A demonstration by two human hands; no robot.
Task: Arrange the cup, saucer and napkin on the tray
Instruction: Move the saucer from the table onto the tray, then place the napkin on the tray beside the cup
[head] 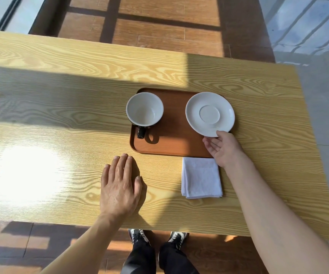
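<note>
My left hand (120,186) lies flat on the bench (60,95), fingers spread, empty. At its one o'clock the cup (144,108) stands on the tray (173,139). My right hand (224,148) pinches the saucer (210,113) rim; the folded napkin (201,177) lies at the tray's six o'clock.

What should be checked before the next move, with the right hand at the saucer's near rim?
1. Right hand has the saucer gripped: cannot tell; fingers sit at its near rim.
2. Saucer fully within the tray: not ok; it overhangs the right edge.
3. Cup upright on tray: ok, handle toward the person.
4. Cup empty: ok.
5. Napkin on tray: not ok; folded on the table, just below the tray.
6. Left hand clear of items: ok, flat on table.
</note>
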